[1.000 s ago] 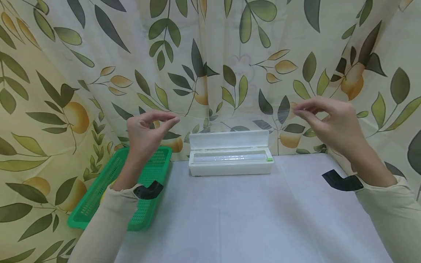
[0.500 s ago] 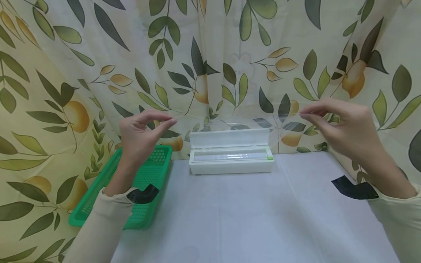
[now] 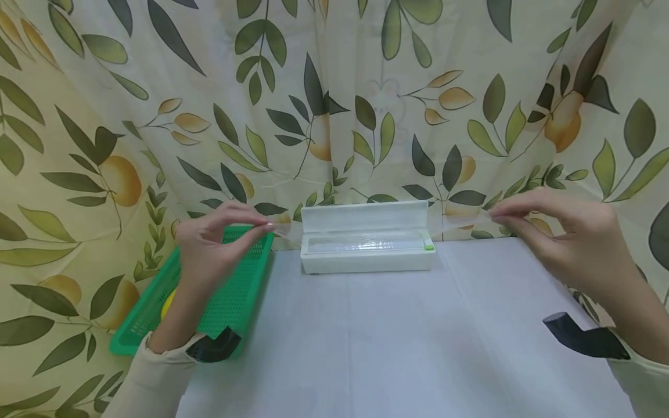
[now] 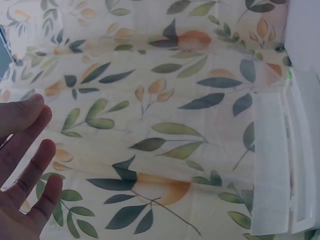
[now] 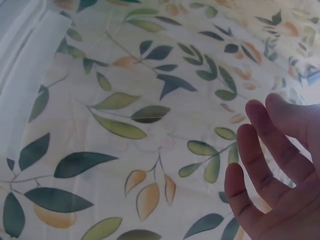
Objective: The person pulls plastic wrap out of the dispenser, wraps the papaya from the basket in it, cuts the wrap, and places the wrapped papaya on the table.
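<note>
A see-through sheet of cling film (image 3: 462, 221) stretches between my two hands in the head view, passing in front of the white dispenser box. Thumb and forefinger of my left hand (image 3: 216, 252) pinch its left end near the green basket. On the other side, my right hand (image 3: 569, 238) pinches the right end the same way. The white box (image 3: 366, 265) stands at the back of the table with its lid (image 3: 364, 216) raised. Inside lies a shiny roll (image 3: 360, 245), with a small green piece (image 3: 428, 247) at the right end.
A green plastic basket (image 3: 255, 296) stands at the left, partly behind my left arm, with something yellow (image 3: 167, 303) inside. A leaf-and-fruit patterned curtain (image 3: 345, 69) hangs behind and around the white-covered table (image 3: 387, 342).
Both hands have moved lower and farther apart, the film coming down with them toward the level of the box. The box and basket stay in place.
</note>
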`<state>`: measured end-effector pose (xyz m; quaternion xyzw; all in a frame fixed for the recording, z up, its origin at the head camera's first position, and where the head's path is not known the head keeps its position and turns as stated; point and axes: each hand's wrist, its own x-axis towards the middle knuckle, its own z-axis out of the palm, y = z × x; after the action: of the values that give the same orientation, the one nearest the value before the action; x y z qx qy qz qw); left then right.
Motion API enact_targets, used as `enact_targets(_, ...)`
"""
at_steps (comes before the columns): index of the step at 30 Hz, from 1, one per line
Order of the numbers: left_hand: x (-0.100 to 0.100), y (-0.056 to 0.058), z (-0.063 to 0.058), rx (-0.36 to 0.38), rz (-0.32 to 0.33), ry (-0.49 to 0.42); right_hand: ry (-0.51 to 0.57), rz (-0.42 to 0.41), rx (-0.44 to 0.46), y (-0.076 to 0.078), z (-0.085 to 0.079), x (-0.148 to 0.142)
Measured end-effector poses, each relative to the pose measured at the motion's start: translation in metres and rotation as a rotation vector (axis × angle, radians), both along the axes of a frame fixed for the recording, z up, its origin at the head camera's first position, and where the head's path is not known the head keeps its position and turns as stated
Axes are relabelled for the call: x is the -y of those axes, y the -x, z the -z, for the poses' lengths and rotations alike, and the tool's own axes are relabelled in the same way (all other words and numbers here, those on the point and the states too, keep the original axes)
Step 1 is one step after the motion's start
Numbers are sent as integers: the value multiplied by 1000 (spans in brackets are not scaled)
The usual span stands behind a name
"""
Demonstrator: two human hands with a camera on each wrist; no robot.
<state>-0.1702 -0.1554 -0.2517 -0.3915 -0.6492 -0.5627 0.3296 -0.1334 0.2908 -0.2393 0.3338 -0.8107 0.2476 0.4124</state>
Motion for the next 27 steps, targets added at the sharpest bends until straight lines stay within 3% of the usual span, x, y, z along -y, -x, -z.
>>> enact_targets(6, 11, -24, 26, -22, 115, 54, -52, -73, 24, -26, 23, 1)
enact_targets(11, 23, -43, 53, 69, 250, 175, -105, -136, 166, -46, 51, -3)
enact_targets(16, 30, -58, 80, 220, 302, 324, -146, -243, 357, -58, 93, -7)
enact_targets(20, 30, -68, 100, 329, 310, 428, -126, -436, 538, -62, 130, -7)
enact_targets(22, 30, -72, 109, 377, 307, 477, -139, -508, 690, -64, 144, -8)
enact_targets(25, 29, -76, 121, 452, 305, 548, -176, -544, 895, -65, 161, -8)
enact_targets(27, 27, -79, 130, 499, 316, 586, -184, -552, 959, -67, 172, -7)
